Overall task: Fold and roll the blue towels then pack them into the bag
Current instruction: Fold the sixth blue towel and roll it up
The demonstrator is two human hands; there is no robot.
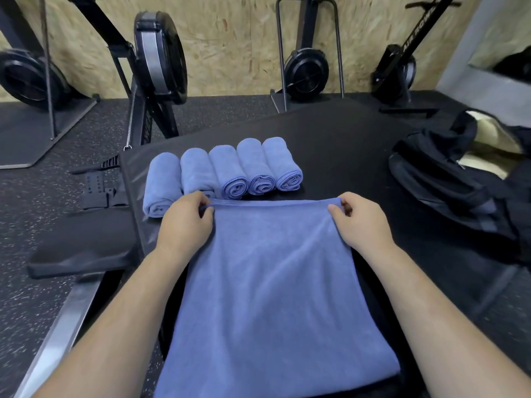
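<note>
A flat blue towel point(273, 282) lies on the black padded surface point(344, 133) at lower centre of the frame, reaching from the bottom edge up to mid-frame. The left hand point(185, 222) pinches the towel's far left corner, with the thumb and curled fingers closed on the hem. The right hand point(360, 222) pinches the far right corner in the same manner, thumb on top and fingers curled around the edge. The hem is drawn straight between the two hands and raised slightly off the surface. Five rolled blue towels point(224, 170) lie side by side in a row just above the hands, left of centre. The black bag point(459, 179) sits open at the right edge of the frame, well apart from the rolls. Rowing machines point(159, 56) stand along the chipboard wall point(235, 38) across the top.
</note>
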